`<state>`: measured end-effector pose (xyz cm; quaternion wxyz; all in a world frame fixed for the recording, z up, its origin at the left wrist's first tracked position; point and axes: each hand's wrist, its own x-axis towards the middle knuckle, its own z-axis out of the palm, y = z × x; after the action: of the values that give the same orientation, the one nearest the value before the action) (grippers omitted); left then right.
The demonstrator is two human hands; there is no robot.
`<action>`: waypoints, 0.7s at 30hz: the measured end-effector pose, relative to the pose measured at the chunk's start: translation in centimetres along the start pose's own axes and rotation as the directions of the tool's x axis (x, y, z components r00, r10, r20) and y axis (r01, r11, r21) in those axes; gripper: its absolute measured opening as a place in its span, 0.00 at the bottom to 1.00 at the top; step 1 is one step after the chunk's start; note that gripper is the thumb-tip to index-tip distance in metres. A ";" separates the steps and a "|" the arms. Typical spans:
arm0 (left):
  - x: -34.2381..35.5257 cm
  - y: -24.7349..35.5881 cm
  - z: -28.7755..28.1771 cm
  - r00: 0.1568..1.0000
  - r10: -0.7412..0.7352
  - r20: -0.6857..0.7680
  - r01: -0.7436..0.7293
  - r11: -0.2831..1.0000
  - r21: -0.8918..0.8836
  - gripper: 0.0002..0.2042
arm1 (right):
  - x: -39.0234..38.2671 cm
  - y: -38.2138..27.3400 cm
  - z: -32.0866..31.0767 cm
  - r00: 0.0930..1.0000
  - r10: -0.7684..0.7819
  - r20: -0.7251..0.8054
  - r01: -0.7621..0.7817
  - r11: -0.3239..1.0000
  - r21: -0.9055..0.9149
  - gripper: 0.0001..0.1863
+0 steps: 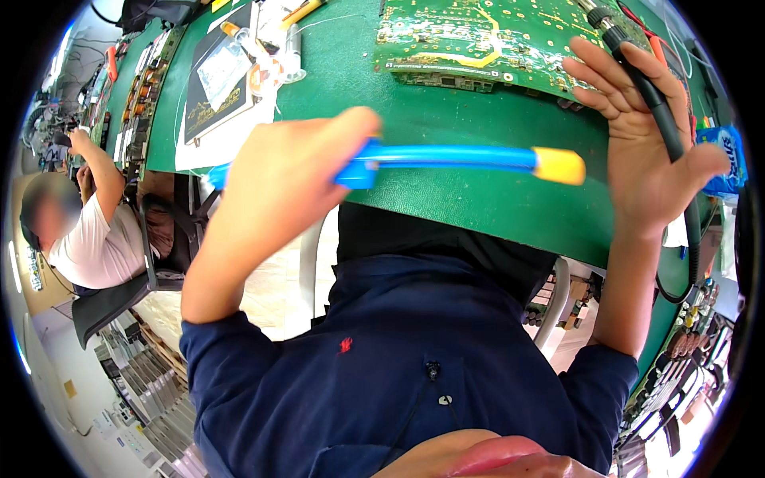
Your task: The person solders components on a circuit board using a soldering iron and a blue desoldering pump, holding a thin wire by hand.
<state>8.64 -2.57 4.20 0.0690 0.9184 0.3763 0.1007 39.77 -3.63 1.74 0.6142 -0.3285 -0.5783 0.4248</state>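
My left hand (295,171) is closed on a blue tube-shaped tool (454,157), perhaps a solder sucker, with a yellow tip (558,164) pointing right over the green mat (478,195). My right hand (641,151) is raised at the right, fingers spread and loosely curved, against a black tool handle (652,102) with a cord; its grip does not look closed. Beyond both hands lies a large green circuit board (446,32). A blue packet (721,143) is just right of my right hand.
A co-worker (100,243) sits at the left, arm raised toward rows of boards (143,88). A white sheet with a black board (209,119), small bags and syringes (291,60) lie at the back left. A chair (111,307) stands beside the bench.
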 end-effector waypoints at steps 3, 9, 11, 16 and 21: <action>2.3 2.1 1.7 0.992 0.118 0.045 -0.117 0.993 -0.018 0.10 | 0.0 0.6 0.3 0.992 -0.062 0.109 0.034 0.969 0.244 0.58; 4.5 4.4 3.8 0.996 0.069 0.052 -0.066 0.996 -0.055 0.10 | 0.0 0.5 -0.5 0.980 -0.084 0.178 0.037 0.967 0.252 0.57; 5.2 5.6 3.9 0.996 0.054 0.076 -0.047 0.995 -0.089 0.10 | 0.1 0.4 -0.4 0.971 -0.097 0.219 0.044 0.970 0.238 0.57; 7.0 8.0 3.4 0.989 0.100 0.108 -0.081 0.983 -0.164 0.07 | 0.0 0.2 -0.3 0.943 -0.150 0.296 0.091 0.975 0.204 0.55; 7.5 9.0 4.6 0.985 0.130 0.116 -0.104 0.974 -0.202 0.09 | -0.8 0.4 0.9 0.937 -0.116 0.329 0.086 0.991 0.104 0.54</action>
<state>21.00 -3.87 2.60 0.1768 0.9324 0.3045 0.0816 38.87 -4.27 1.09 0.5419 -0.1941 -0.6712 0.4672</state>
